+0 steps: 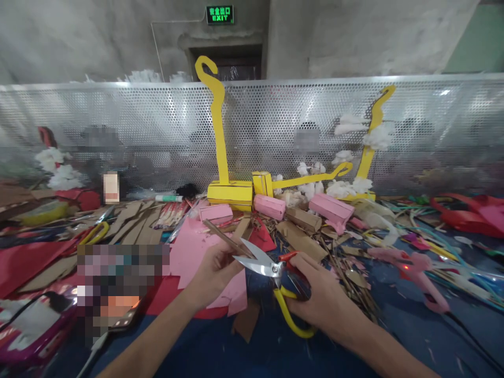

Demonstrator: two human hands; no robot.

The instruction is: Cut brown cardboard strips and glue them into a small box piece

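My right hand (pixel 321 291) grips a pair of scissors (pixel 268 266) with one red and one yellow handle loop. Their silver blades are spread and point left toward my other hand. Pinched in my left hand (pixel 216 269) is a thin brown cardboard strip (pixel 222 233), its lower end between or right against the blades; the exact contact is unclear. Beneath my hands lie pink sheets (pixel 189 247) on red material, and a small cardboard scrap (pixel 247 317) rests nearer to me on the blue tabletop (pixel 197 344).
A pink glue gun (pixel 413 273) with a lit red light lies at right. Behind stand yellow hooked shapes (pixel 218 126) and pink boxes (pixel 331 210) before a perforated metal screen (pixel 157 131). Cardboard strips (pixel 134 223) and a phone-like device (pixel 124 320) lie at left.
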